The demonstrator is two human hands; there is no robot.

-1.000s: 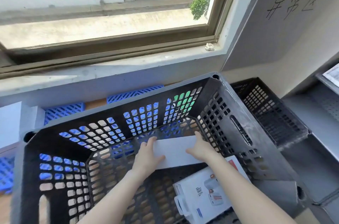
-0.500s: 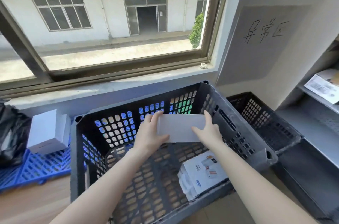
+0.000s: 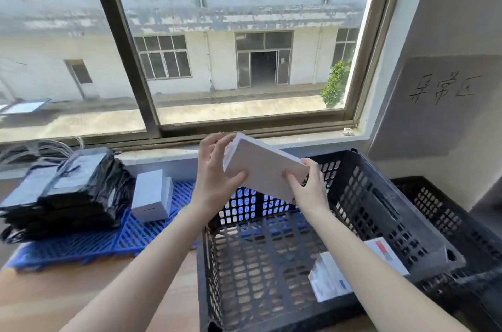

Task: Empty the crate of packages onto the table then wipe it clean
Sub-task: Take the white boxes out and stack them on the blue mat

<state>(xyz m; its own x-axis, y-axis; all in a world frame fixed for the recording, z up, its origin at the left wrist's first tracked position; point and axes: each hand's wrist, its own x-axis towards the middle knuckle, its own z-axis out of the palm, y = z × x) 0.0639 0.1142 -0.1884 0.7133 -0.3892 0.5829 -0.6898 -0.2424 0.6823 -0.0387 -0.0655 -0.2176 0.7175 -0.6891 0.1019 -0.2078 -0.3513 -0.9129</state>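
Two hands hold one white box (image 3: 264, 170) above the crate (image 3: 380, 212); left hand (image 3: 214, 176) pinches its upper end; right hand (image 3: 308, 186) grips its lower end.

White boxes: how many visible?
3: held box between left hand and right hand; second box in the crate; third box on the blue mat. Forearm may hide more.

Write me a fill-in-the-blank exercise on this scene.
The left hand and right hand hold a ____ box above the rim of the black crate.
A printed package lies inside the ____, partly hidden by the right forearm.
A small white box stands on the ____ plastic grid beside black-wrapped parcels.
Missing words: white; crate; blue.
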